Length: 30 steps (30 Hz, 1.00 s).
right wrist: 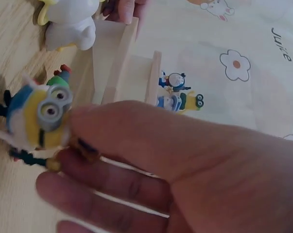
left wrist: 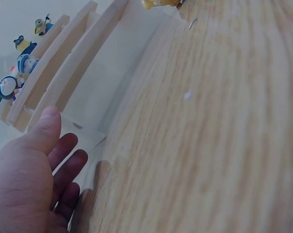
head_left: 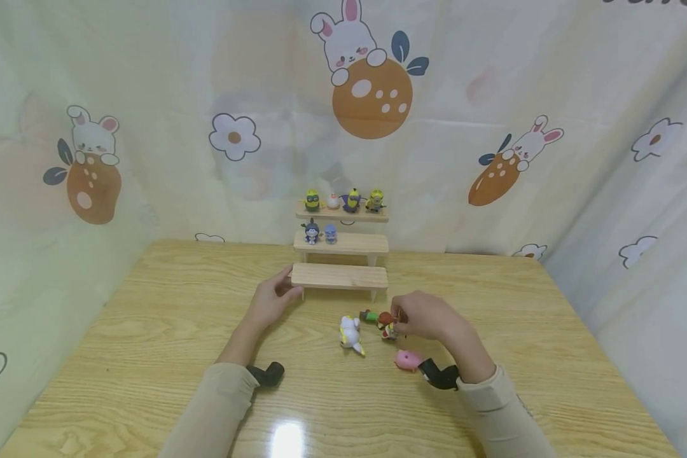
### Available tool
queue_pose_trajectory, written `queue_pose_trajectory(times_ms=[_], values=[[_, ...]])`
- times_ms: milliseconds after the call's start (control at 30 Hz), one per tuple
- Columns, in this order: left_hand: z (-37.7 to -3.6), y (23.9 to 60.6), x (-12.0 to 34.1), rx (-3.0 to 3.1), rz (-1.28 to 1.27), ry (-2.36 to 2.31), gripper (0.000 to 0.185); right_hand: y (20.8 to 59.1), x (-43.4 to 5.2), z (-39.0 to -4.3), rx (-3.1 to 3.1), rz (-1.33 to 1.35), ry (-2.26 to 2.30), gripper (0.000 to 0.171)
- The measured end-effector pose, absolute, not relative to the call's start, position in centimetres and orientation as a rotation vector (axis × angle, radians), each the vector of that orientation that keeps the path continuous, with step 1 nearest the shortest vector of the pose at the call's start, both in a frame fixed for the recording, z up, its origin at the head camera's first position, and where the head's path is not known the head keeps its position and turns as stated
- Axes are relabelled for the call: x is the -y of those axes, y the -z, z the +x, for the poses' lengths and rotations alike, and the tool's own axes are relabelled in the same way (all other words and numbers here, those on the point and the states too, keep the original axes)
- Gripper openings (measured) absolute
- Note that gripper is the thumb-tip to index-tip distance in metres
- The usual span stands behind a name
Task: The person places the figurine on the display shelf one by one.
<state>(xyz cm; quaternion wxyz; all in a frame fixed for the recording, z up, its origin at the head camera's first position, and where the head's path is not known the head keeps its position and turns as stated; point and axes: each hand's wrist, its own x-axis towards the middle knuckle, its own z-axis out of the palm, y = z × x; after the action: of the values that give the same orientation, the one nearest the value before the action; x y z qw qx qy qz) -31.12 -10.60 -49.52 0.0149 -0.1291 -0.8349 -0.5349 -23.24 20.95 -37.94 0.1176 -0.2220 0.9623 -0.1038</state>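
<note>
The right hand [head_left: 426, 316] pinches a small yellow figure [right wrist: 39, 119] in its fingers [right wrist: 112, 128], low over the table [head_left: 149, 331] near its middle, just in front of the wooden stepped shelf [head_left: 340, 275]; the left hand [head_left: 271, 300] rests with relaxed fingers against the left end of the shelf's lowest step; a white figure [head_left: 350, 334] and a pink figure [head_left: 408, 359] lie on the table beside the right hand; more figures [head_left: 343, 201] stand on the upper steps toward the far edge.

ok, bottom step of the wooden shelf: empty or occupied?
Empty. The bottom step is bare in the head view; the left hand touches its end.
</note>
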Motion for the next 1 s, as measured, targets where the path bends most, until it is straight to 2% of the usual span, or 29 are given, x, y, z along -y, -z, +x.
queue_pose_trajectory(times_ms=[333,667,1000], values=[[-31.2,49.6,10.7,2.608,-0.390,1.651,0.066,38.6,-19.7,-23.6,-2.861,-0.791,0.346,0.008],[-31.2,49.5,10.8,2.586,-0.401,1.651,0.066,38.8,-19.0,-23.9,-2.933,-0.742,0.361,0.012],[-31.3,49.6,10.9,2.609,-0.398,1.625,0.066,38.2,-18.7,-24.9,-2.998,-0.688,0.560,0.008]])
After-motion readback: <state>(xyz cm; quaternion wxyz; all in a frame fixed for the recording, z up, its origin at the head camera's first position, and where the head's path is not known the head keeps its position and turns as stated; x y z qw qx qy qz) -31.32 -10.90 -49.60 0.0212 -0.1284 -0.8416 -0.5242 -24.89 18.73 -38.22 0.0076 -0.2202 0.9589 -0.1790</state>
